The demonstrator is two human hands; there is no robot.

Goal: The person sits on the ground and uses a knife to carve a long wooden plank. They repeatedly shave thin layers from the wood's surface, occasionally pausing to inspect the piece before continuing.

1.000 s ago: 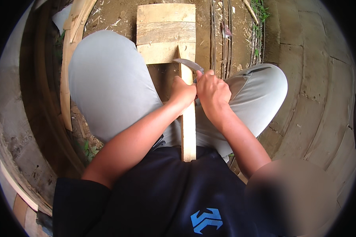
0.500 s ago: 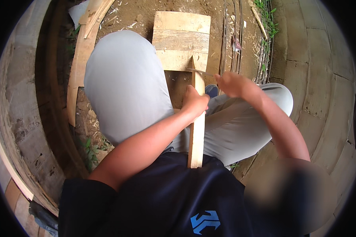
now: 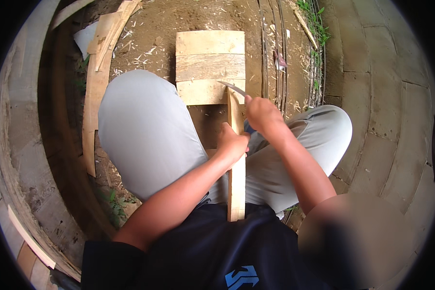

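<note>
A pale strip of wood runs from my waist up to the near edge of a low plank stool, its far end tapered. My left hand is wrapped round the strip at about its middle. My right hand is closed on a knife; the handle is hidden in the fist. The thin, curved knife blade points left, over the strip's tapered tip and above the stool top. Whether the edge touches the wood, I cannot tell.
My raised knee stands left of the stool, the other leg bends right. Long boards lie on the left beside a thick beam. Wood shavings litter the dirt. Thin rods and paving lie right.
My right hand with the knife has moved left and inward, bringing the blade across the strip's tip. The view has shifted, so the stool appears lower. My left hand keeps its hold.
</note>
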